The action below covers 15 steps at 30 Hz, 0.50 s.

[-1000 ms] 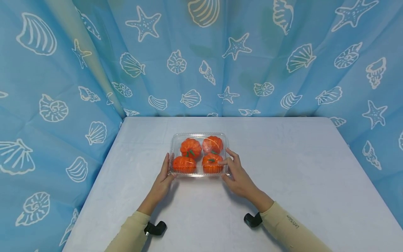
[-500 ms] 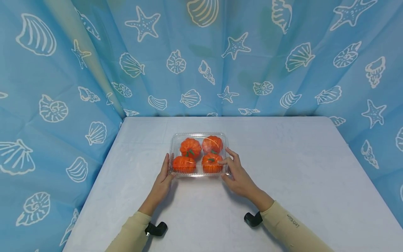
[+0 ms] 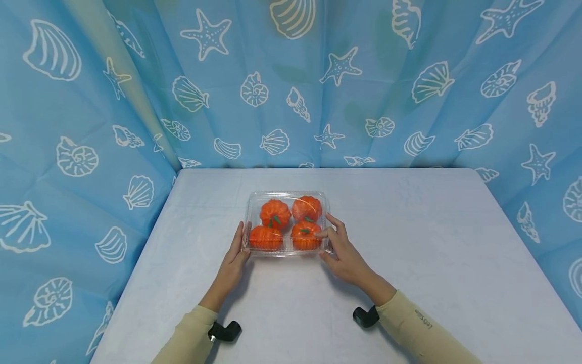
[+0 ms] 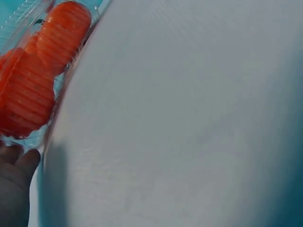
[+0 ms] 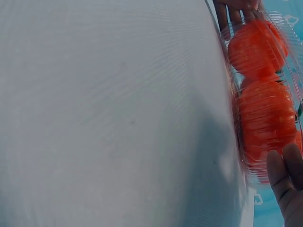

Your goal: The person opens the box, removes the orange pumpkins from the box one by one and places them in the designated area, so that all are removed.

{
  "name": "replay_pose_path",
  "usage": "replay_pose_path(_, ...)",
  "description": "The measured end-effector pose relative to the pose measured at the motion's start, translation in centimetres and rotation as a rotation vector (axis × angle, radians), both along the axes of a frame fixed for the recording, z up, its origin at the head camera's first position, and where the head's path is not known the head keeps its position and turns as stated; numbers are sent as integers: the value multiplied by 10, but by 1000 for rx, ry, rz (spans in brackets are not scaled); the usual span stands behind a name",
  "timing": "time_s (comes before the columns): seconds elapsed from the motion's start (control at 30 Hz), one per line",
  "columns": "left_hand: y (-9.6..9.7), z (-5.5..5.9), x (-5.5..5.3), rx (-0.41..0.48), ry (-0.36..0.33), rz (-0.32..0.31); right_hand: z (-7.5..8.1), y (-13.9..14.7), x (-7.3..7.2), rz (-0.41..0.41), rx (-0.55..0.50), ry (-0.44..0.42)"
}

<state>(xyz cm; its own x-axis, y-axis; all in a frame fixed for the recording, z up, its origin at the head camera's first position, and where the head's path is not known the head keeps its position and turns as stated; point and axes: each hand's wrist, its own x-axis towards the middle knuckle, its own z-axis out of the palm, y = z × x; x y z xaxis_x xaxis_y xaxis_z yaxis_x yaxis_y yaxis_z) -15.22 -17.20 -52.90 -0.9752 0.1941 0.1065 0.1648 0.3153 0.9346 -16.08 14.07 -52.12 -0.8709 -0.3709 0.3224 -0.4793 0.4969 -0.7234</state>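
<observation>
One vast seashell-and-starfish curtain [image 3: 291, 65] runs off the frame behind a white-covered table [image 3: 432, 227], and a cream right sleeve [image 3: 406, 328] is cut off at the bottom. Mid-table, it's a clear clamshell box [image 3: 287, 248], left hand [image 3: 232, 268] gripping its left end, right hand [image 3: 344, 259] pinching its right, some fingertips hidden, with four orange pumpkins [image 3: 275, 213] inside! Tiniest, that sleeve's dark lettering [image 3: 423, 319]: "Let", then too small to trust.
</observation>
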Motion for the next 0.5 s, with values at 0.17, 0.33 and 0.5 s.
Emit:
replay_pose_path(0.17,-1,2,-1,-1,4,-16,2,1,0,2,0,-1)
replay_pose_path(0.33,-2,2,-2,7,-3,-26,3,0,-1,7,-4,-13)
replay_pose_path(0.5,-3,-1,-2,23,-3,-36,2,-1,-1,2,-7,-21)
